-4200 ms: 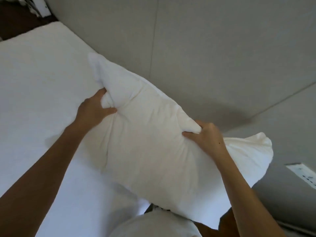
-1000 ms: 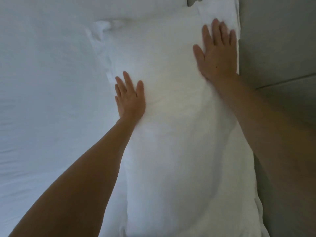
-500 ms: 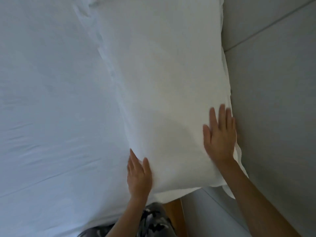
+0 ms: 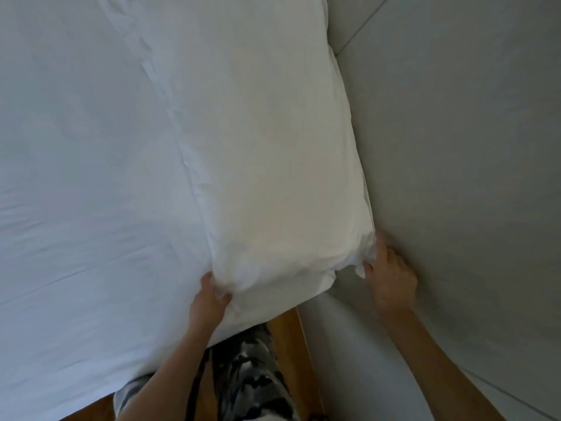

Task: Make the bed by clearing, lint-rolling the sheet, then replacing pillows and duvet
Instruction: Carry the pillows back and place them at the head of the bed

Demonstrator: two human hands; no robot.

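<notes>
Both hands grip pillow corners — left hand, right hand; uneven tugging risks skewing it off the sheet.

Head view, steep downward, close over bed

The light was soft and dim, with a cool bluish cast over the sheet and a warmer, brighter patch on the middle of the pillow. No glare showed. A soft shadow lay under the pillow's near end and along the grey headboard. The wide lens bent straight lines toward the edges, and the whole picture was slightly soft, fabric detail smeared.
</notes>
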